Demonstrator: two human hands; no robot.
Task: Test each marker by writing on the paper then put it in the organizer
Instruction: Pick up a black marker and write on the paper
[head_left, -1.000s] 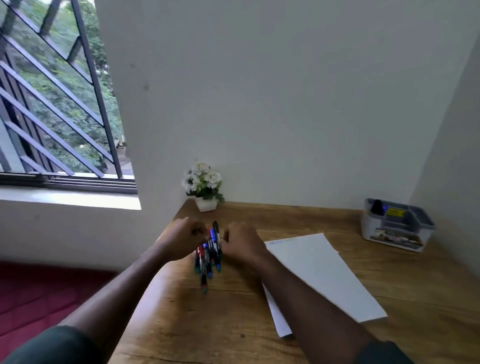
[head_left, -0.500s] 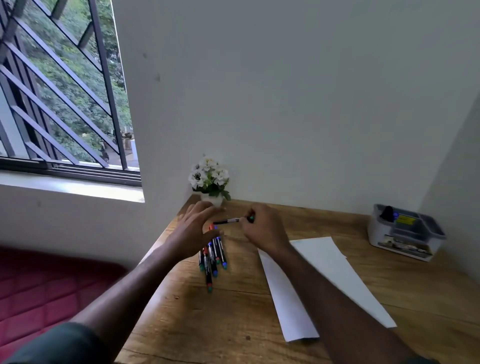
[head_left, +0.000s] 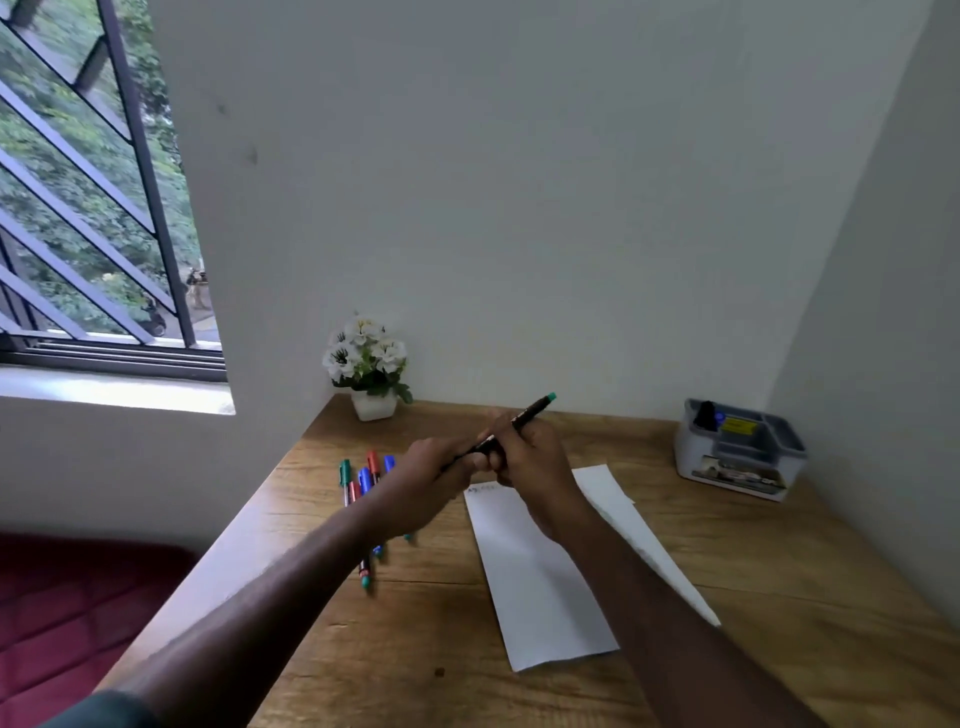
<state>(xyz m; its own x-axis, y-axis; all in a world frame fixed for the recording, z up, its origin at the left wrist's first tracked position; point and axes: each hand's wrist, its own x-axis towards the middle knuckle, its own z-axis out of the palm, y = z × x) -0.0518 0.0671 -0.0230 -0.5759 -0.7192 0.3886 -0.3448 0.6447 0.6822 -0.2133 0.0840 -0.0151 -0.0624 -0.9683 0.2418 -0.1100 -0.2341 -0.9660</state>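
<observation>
Both hands meet up over the table (head_left: 779, 597): right hand (head_left: 535, 467) and left hand (head_left: 431, 478) each grip the marker (head_left: 519, 422). If the cap pops off fast, it may drop & roll away. Marker's thin, black w/ a green end, above the paper (head_left: 535, 582), far from the organizer (head_left: 740, 449).

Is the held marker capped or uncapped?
Cannot tell: both hands, left and right, grip the marker, hiding its lower end.

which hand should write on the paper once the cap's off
Right. The right hand grips the marker barrel directly above the paper; the left hand holds its lower end, probably the cap, nearer the other markers.
</observation>
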